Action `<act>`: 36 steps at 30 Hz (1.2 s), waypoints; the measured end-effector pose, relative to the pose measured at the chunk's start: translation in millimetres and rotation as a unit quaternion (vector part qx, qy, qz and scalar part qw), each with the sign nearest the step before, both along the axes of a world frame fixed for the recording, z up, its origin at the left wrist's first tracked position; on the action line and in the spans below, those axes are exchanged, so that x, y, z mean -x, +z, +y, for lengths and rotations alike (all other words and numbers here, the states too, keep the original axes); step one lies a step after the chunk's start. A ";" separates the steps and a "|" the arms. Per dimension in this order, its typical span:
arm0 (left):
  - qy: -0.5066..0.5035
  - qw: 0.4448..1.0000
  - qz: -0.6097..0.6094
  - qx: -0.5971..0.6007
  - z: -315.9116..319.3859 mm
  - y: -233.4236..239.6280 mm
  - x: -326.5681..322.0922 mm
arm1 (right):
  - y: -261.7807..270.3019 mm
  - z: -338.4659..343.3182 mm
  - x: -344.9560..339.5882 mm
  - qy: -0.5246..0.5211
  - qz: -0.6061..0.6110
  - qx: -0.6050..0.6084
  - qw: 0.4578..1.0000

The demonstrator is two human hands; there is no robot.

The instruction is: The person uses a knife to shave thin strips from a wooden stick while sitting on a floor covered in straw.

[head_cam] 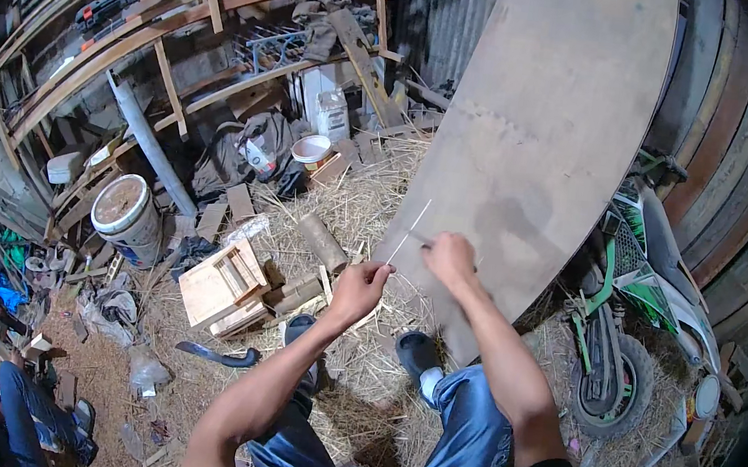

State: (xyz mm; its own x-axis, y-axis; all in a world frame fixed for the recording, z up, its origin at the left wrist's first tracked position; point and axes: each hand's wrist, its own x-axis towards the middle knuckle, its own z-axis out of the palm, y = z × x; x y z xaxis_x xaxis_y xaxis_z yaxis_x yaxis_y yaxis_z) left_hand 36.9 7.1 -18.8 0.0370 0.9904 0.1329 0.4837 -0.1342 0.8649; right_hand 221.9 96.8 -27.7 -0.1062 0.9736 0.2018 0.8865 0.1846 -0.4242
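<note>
Pinched in the fingers of my left hand [361,290] is a thin, pale stick [408,234], slanting up and away from me. My right hand [451,261] is closed around a small tool that looks like a knife [420,239]; its narrow dark blade is blurred and points left towards the stick. Whether blade and stick touch, I cannot tell. Both hands are raised above the straw in front of my knees. Behind them a large sheet of plywood [529,127] leans at a slant, with a shadow on it.
Straw and shavings [365,185] cover the ground. To my left lie a small wooden box [224,289], a cut log [322,242] and a dark curved-handled tool [217,355]. A bucket [126,214] stands beyond them. At right is a dirt bike [641,289]; another person's leg [34,410] shows lower left.
</note>
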 end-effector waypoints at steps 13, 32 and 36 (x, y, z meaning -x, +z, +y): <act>0.083 0.993 0.013 -0.084 6.6 11.8 -23.8 | 27.5 -17.1 32.8 0.027 -0.136 -0.065 0.988; 0.059 0.991 0.091 -0.073 -21.3 20.1 -6.2 | -7.9 22.1 -56.5 -0.186 -0.033 0.066 0.980; 0.064 0.988 0.124 -0.069 -10.2 17.4 -5.2 | -5.6 11.9 -43.7 -0.200 0.015 0.016 0.980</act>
State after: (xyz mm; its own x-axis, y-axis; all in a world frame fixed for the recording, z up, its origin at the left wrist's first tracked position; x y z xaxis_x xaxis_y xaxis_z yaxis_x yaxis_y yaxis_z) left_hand 42.0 -3.2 -1.4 -0.0399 0.9621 0.2696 0.6990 -0.1660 0.6956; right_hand 265.7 108.7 -33.3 0.2896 0.9422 0.1684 0.8725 -0.1876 -0.4512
